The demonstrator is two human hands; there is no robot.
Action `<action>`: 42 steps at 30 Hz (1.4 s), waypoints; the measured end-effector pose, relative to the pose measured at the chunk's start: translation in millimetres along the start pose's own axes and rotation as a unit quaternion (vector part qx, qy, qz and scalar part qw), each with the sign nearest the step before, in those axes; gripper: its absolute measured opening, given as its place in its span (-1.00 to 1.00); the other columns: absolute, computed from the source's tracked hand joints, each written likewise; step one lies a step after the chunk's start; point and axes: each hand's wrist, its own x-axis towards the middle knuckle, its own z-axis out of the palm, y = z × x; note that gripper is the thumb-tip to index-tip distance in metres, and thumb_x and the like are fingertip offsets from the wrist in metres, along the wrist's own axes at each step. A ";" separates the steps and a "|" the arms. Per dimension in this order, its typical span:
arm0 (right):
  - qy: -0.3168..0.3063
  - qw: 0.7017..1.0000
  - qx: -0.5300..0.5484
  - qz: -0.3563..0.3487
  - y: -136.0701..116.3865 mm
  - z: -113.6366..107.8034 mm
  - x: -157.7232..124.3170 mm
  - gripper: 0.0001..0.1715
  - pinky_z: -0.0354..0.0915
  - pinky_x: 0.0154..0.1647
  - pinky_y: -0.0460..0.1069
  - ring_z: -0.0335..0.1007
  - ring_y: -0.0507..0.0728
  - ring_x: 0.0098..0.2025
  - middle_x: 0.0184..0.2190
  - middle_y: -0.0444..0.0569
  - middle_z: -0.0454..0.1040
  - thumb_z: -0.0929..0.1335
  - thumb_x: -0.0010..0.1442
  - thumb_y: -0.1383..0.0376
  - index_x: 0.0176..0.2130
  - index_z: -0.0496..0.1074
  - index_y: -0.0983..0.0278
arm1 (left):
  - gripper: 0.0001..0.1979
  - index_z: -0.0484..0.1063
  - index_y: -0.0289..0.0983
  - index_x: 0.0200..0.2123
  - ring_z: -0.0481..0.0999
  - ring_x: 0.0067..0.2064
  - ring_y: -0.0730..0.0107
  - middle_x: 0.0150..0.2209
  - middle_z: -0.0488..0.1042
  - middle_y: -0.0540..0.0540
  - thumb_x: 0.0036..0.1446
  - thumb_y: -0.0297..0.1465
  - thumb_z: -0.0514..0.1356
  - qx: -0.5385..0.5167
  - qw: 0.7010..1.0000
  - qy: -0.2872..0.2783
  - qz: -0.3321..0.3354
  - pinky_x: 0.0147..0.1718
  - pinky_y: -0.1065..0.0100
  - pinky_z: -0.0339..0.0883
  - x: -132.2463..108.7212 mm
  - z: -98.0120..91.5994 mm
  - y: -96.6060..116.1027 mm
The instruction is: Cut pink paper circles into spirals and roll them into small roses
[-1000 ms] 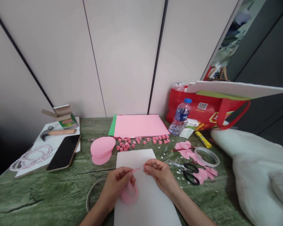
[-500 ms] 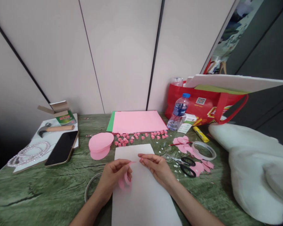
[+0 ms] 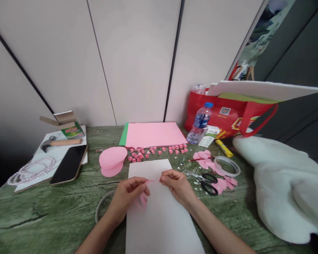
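Note:
A curled pink paper strip (image 3: 142, 201) hangs from my left hand (image 3: 134, 192), whose fingers are pinched on it over a white board (image 3: 161, 215). The strip's thin end points toward my right hand (image 3: 176, 183), which is closed on a small pink piece at its fingertips, mostly hidden. Beyond the board, several small rolled pink paper pieces (image 3: 139, 155) lie in front of pink sheets (image 3: 156, 134). Pink paper circles (image 3: 112, 158) are stacked to the left.
Black-handled scissors (image 3: 208, 183), a tape roll (image 3: 228, 165), pink scraps (image 3: 202, 155) and a glue stick (image 3: 224, 148) lie right. A bottle (image 3: 200, 123) stands by a red bag (image 3: 228, 113). A phone (image 3: 70, 164) and hammer (image 3: 60, 142) are left; another ring (image 3: 102, 204) is beside my left arm.
My right hand has moved slightly right and its fingers have closed up more. My left hand still holds the strip, and the view has shifted a little.

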 end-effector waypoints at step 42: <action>-0.029 0.999 -0.018 -0.019 3.3 4.0 -3.5 -0.82 0.23 -0.52 -0.13 0.31 -0.04 -0.57 -0.62 -0.15 0.48 0.51 -0.26 0.35 -0.53 0.48 0.28 | -0.85 0.47 -0.33 -0.42 0.38 -0.49 0.46 -0.56 0.46 -0.01 0.00 -0.36 0.17 0.044 0.997 0.024 0.060 -0.44 0.45 0.25 -0.5 5.3 -2.1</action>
